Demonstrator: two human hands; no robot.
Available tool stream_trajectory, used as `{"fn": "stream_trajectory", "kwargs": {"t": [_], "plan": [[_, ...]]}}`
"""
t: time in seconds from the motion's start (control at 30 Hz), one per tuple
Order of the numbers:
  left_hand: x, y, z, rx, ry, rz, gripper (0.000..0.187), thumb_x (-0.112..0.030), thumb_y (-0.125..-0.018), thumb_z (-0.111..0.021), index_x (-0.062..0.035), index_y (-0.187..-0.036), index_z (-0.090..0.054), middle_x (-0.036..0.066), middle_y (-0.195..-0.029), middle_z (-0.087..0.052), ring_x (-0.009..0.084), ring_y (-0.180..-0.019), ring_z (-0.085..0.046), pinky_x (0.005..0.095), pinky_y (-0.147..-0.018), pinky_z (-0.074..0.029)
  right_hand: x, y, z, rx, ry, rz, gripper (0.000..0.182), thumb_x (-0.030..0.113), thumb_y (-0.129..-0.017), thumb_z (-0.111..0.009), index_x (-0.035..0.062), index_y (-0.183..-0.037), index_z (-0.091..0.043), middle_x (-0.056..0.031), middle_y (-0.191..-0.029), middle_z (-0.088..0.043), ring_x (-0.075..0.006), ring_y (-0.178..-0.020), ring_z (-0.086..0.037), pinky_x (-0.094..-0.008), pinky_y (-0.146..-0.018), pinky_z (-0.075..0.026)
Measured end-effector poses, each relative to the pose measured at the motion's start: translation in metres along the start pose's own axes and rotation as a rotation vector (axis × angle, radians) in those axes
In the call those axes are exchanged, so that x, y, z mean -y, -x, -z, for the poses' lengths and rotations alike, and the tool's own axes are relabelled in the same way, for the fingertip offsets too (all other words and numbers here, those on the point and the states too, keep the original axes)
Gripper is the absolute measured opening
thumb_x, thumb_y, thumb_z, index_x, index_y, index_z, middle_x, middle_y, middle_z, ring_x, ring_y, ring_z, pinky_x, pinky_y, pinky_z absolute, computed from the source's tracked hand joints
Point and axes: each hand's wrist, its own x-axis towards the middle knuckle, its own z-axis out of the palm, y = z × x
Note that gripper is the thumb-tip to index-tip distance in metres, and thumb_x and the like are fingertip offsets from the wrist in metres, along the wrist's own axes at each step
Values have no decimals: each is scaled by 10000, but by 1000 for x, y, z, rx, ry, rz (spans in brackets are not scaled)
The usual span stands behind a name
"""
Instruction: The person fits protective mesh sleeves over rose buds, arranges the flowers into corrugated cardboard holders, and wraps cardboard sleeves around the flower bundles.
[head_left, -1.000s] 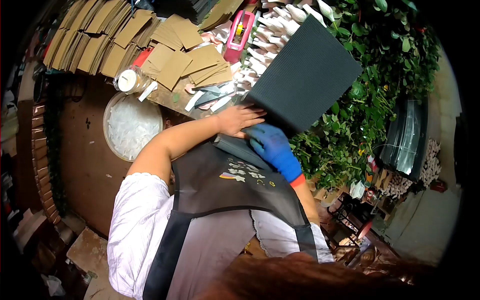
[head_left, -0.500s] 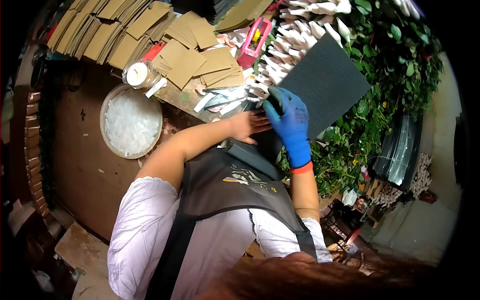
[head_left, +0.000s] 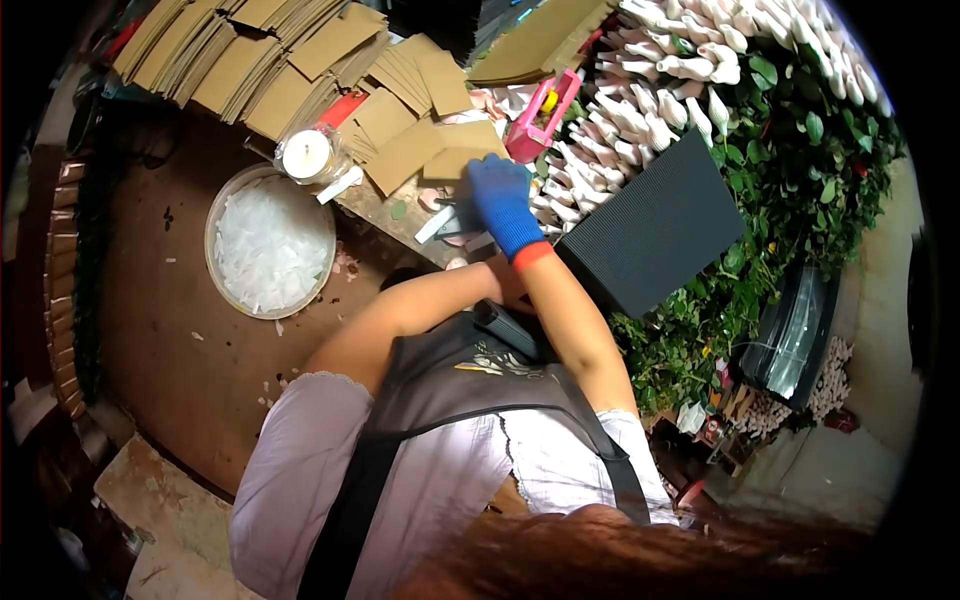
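My right hand (head_left: 500,195), in a blue knitted glove with a red cuff, reaches over the workbench at the near edge of the brown cardboard pieces (head_left: 465,163). Its back faces me, and the fingertips are out of sight. My bare left hand (head_left: 507,283) lies low in front of my chest, mostly covered by my right forearm, so its fingers do not show. Close below it, against my apron, is the end of a dark rolled or folded corrugated sheet (head_left: 503,328). A black corrugated sheet (head_left: 655,225) lies over the flowers to the right.
Pale wrapped flower buds (head_left: 650,125) with leafy stems (head_left: 690,345) fill the right side. A pink tape dispenser (head_left: 540,118) stands beyond my glove. On the left are a clear jar (head_left: 310,158), cardboard stacks (head_left: 225,70) and a round tub (head_left: 330,255) of white pieces.
My gloved right hand has moved left and away from me, off the black sheet toward the cardboard. The right forearm now crosses over my left hand. The whole view has shifted slightly.
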Motion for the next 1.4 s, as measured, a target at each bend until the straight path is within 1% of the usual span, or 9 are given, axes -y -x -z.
{"fn": "stream_trajectory", "kwargs": {"t": [0.17,0.47,0.63,0.8,0.9,1.0,1.13,1.27,1.4], "plan": [[7,2,-7,81,31,106,780,-486,-816,-721,-106,-1446,-461,191,-1504,-431,391,-1388,-401,512,-1172,-287,-26,138,77,-386,-345,17,249,189,-882,-627,166,-1129,-647,-94,-953,-652,-290,-813,-665,-420,-708,-525],[-7,0,18,316,-317,34,589,-455,-939,-499,-75,-1388,-539,160,-1429,-527,348,-1339,-451,489,-1144,-302,-83,255,-39,353,-1463,-633,260,274,-944,-667,17,-982,-673,-76,-766,-724,-138,-645,-679,-294,-639,-542],[4,6,23,375,-401,-48,562,-444,-935,-553,-62,-1347,-560,167,-1425,-522,339,-1355,-448,472,-1161,-303,-92,235,-49,595,-1465,-705,294,301,-948,-640,13,-893,-647,-106,-782,-736,-148,-612,-685,-290,-570,-556],[-8,42,87,105,-447,91,470,-274,-951,-600,-3,-1333,-557,179,-1430,-527,329,-1372,-454,487,-1181,-290,-87,231,-56,585,-1375,-689,311,294,-928,-600,-2,-857,-665,-120,-759,-731,-170,-596,-691,-304,-576,-565],[-24,18,97,107,-354,-7,418,-93,-813,-682,-27,-1222,-634,147,-1307,-624,305,-1173,-612,418,-967,-515,-83,231,-56,530,-1318,-627,366,328,-907,-584,-15,-843,-695,-147,-781,-736,-210,-621,-706,-342,-627,-577],[-39,-9,71,192,-231,-56,291,-95,-794,-709,-31,-1078,-692,108,-1061,-703,297,-951,-676,373,-810,-569,-82,234,-59,353,-885,-481,452,444,-872,-550,30,-877,-731,-207,-934,-723,-371,-871,-699,-455,-825,-550],[-40,-7,55,162,-274,34,131,-143,-845,-713,-25,-900,-712,107,-959,-695,291,-889,-675,366,-766,-568,-82,248,-19,223,-677,-408,452,514,-879,-574,90,-918,-727,-197,-906,-710,-392,-878,-682,-484,-807,-538],[-49,-7,53,104,-287,32,129,-126,-837,-713,-26,-918,-709,106,-990,-702,285,-910,-676,365,-777,-572,-142,278,83,-525,-977,-552,311,321,-928,-654,142,-1181,-685,-103,-1167,-704,-226,-988,-705,-348,-840,-566],[-51,-8,52,93,-290,23,121,-109,-828,-717,-26,-916,-712,106,-992,-705,285,-912,-675,363,-783,-571,-287,270,88,-1171,-531,-696,321,178,-938,-607,72,-1240,-644,-131,-1187,-686,-292,-1047,-674,-369,-910,-537]]}}
